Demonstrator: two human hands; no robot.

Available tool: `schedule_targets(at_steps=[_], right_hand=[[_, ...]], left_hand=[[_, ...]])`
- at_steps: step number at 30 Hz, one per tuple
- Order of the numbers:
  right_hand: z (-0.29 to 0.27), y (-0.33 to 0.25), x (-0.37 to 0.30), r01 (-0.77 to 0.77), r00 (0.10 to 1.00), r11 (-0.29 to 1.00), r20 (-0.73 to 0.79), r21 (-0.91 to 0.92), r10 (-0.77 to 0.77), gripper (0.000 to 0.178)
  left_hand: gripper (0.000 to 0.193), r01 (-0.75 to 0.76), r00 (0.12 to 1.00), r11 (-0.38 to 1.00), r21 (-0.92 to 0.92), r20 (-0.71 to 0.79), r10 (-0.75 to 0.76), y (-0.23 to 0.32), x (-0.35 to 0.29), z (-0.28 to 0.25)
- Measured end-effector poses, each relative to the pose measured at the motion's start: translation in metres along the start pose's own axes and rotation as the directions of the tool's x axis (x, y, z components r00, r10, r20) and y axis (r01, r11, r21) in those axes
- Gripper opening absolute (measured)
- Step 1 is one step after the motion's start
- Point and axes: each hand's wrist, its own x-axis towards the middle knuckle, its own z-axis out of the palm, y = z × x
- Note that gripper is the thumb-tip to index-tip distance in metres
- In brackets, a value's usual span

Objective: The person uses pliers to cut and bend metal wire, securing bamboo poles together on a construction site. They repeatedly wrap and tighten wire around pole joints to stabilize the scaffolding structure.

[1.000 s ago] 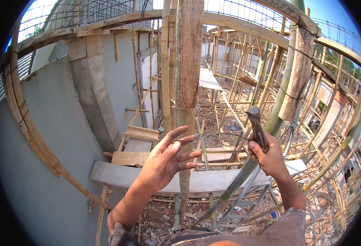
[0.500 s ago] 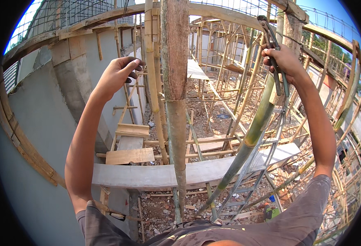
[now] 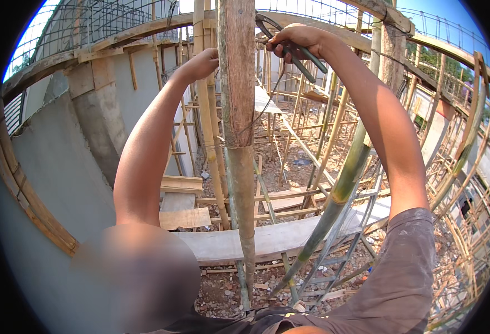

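Observation:
An upright wooden post (image 3: pixel 237 83), its lower part round, stands before me between my two hands. My right hand (image 3: pixel 300 40) is closed around a pair of pincers (image 3: pixel 314 65) with dark handles, their jaw end close to the post's right side. Below that hand a thin dark wire (image 3: pixel 278 83) hangs in a loose curve towards the post. On the other side my left hand (image 3: pixel 201 64) is raised against the post's left edge with its fingers curled. The post covers its fingertips, so what they pinch is hidden.
A long horizontal timber (image 3: pixel 161 26) crosses behind the post, below a rebar grid (image 3: pixel 117 19). A slanting green bamboo pole (image 3: pixel 342 192) and a metal ladder (image 3: pixel 334 261) stand to the right. Below lie a pale plank (image 3: pixel 278 236) and rubble ground (image 3: pixel 222 289). A grey wall (image 3: pixel 55 161) rises left.
My right hand has swung left with the pincers, from the right-hand post to the middle post. My left hand has moved up and right to that post's left edge.

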Motion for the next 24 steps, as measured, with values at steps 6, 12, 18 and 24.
schedule_targets(at_steps=[6,12,18,24], right_hand=[[0.009,-0.004,-0.007,0.005,0.999,0.995,-0.042,-0.101,-0.009,0.021],[0.008,0.010,-0.016,0.044,0.992,0.971,-0.128,0.234,-0.014,0.023],[0.000,0.023,-0.023,0.110,0.993,0.874,-0.082,0.473,-0.080,0.028],[-0.004,0.002,-0.023,0.228,0.957,0.806,-0.277,0.546,-0.083,0.027]], left_hand=[[0.034,0.058,0.974,0.985,-0.164,-0.206,-0.091,0.033,-0.001,-0.007],[0.032,0.150,0.814,0.815,-0.560,-0.398,-0.423,0.065,0.003,-0.019],[0.026,0.191,0.847,0.648,-0.737,-0.210,-0.489,0.083,-0.008,-0.040],[0.026,0.274,0.830,0.577,-0.769,-0.113,-0.546,0.103,-0.030,-0.059]])
